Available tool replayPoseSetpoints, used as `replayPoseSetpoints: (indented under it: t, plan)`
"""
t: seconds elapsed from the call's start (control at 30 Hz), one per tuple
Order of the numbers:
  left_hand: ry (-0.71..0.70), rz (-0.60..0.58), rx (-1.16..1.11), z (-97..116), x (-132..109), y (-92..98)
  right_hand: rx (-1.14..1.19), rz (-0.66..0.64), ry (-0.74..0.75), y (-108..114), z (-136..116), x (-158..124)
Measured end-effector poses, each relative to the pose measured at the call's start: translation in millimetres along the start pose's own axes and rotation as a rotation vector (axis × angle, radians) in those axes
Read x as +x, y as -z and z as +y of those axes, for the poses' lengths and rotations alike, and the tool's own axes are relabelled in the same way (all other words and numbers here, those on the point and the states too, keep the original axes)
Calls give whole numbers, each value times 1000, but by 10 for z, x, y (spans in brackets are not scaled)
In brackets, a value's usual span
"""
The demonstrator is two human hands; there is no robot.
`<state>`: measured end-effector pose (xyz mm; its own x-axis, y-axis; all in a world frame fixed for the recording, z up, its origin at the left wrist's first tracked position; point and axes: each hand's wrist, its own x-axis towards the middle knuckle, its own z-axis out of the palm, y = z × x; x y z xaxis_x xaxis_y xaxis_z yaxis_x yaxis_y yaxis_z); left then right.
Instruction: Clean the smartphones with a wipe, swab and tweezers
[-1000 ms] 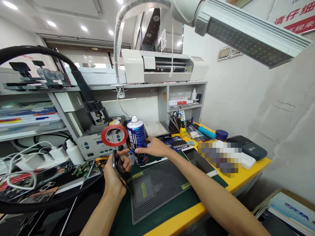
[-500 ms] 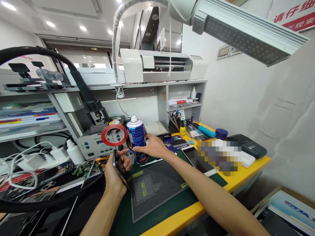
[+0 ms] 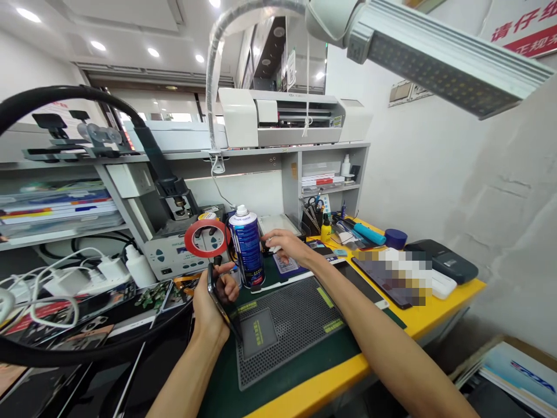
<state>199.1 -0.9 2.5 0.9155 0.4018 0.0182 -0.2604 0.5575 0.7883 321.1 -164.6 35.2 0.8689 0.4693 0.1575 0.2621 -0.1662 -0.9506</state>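
Note:
My left hand (image 3: 212,306) is wrapped around a dark smartphone (image 3: 223,299), which is tilted on edge over the left side of a grey perforated mat (image 3: 282,342). To the right of a blue spray can (image 3: 247,247) is my right hand (image 3: 290,247), in the air with fingers bent around a small white thing (image 3: 275,248), perhaps a wad of tissue. Only part of that white thing shows. Behind the phone stands a roll of red tape (image 3: 208,237), and under my right hand lies a purple card (image 3: 285,268).
A tablet (image 3: 357,281) lies right of the mat, partly under my right forearm. A yellow bottle (image 3: 326,230) and a pen holder (image 3: 311,220) stand behind. A black hose (image 3: 148,145) arches over the left side, beside white cables (image 3: 39,302). Overhead hangs a lamp (image 3: 448,64).
My right hand has moved right, away from the phone and the spray can, with the white thing in its fingers. My left hand still holds the phone. The camera view has shifted slightly.

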Motion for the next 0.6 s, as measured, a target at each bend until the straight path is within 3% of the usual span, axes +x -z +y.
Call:
replayPoseSetpoints:
  t: [0.17, 0.33, 0.47, 0.6]
  plan:
    - [80, -77, -77, 5, -18, -13, 128, -34, -35, 179, -1, 42]
    - [128, -269, -175, -28, -74, -57, 161, -157, -20, 349, -176, -130]
    - [155, -295, -126, -101, -129, -107, 251, -300, 44, 236, -322, -269]
    - [128, -227, -18, -186, -160, -139, 323, -436, 67, -18, -432, -387]
